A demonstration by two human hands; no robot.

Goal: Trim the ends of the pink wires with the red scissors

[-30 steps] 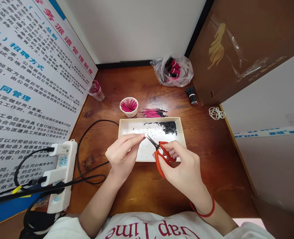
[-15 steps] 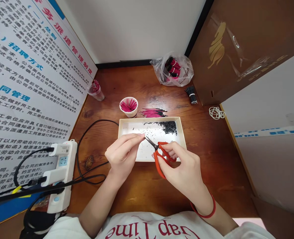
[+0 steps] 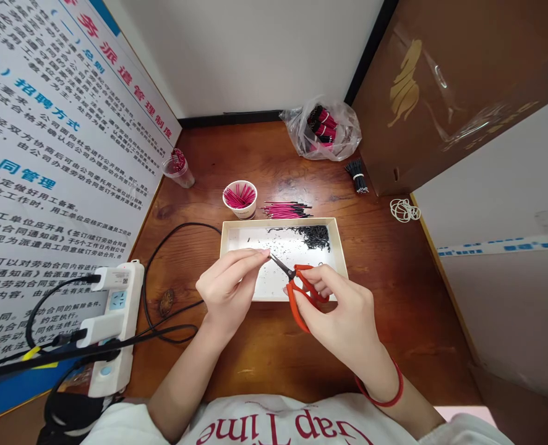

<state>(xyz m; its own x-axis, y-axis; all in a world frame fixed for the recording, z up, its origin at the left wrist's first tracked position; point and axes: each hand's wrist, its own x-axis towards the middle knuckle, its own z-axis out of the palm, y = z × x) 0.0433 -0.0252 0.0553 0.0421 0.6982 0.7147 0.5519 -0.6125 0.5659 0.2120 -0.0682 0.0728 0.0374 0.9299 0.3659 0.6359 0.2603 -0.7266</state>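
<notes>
Over the front of a shallow white box (image 3: 342,259), my right hand (image 3: 343,309) grips orange-handled scissors (image 3: 297,296), their dark blades pointing left. My left hand (image 3: 232,284) is pinched closed at the blade tips; whatever lies between its fingertips is too small to make out. Inside the box are a heap of short black pieces (image 3: 315,237) and tiny scattered bits. Pink and black wires (image 3: 287,210) lie in a row just behind the box. Beside them, a paper cup (image 3: 240,212) holds pink wires.
A clear cup (image 3: 181,173) with red wires leans at the back left. Farther right are a plastic bag (image 3: 297,133) of wire bundles, a black bundle (image 3: 357,176) and white bands (image 3: 404,210). A power strip (image 3: 128,334) and black cables occupy the left side.
</notes>
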